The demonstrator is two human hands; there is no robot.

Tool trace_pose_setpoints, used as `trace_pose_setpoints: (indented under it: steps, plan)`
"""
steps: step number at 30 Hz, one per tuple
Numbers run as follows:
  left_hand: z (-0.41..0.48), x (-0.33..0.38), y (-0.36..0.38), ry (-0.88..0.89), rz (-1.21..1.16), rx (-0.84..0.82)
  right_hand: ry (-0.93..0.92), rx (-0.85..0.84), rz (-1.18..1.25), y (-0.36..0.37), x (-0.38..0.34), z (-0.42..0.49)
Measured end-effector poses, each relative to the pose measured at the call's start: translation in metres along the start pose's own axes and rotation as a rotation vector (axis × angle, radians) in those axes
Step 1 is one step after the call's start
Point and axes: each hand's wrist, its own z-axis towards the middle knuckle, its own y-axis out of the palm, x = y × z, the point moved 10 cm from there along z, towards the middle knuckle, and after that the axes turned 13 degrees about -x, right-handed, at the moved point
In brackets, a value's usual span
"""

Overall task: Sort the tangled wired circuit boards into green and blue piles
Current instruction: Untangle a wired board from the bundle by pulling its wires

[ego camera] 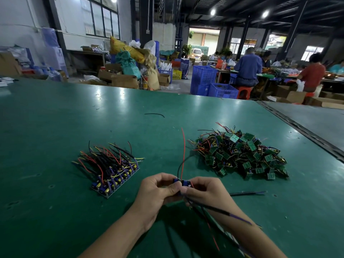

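Both hands, left hand point(158, 190) and right hand point(202, 190), pinch a small rectangular blue board point(183, 183) with curled fingers point(188, 190); thin wires trail over the matte green worktop point(55, 127).

Plainly a factory assembly workshop, seen from a wide green worktable point(74, 112). Beyond the worktable's far edge: stacked blue plastic crates point(203, 75), cardboard boxes point(124, 81) and stuffed sacks point(127, 51) on a concrete floor. Farther right of the worktable, workers point(247, 67) seated at long benches under dark steel roof beams and ceiling lamps point(212, 12), with a wide open doorway point(202, 40) beyond.
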Motion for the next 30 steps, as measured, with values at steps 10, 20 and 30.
trace_pose_setpoints:
  steps: [10,20,30]
  plan:
    - [0.000,-0.001,0.014,-0.056,0.014,-0.159,-0.048,-0.148,0.132,0.008,-0.006,-0.004]
    - [-0.002,0.003,0.000,-0.048,0.036,-0.023,-0.023,0.024,0.446,-0.008,0.001,-0.004]
    - [0.001,0.012,0.003,0.007,-0.082,-0.009,-0.074,0.147,0.589,-0.017,0.002,-0.007]
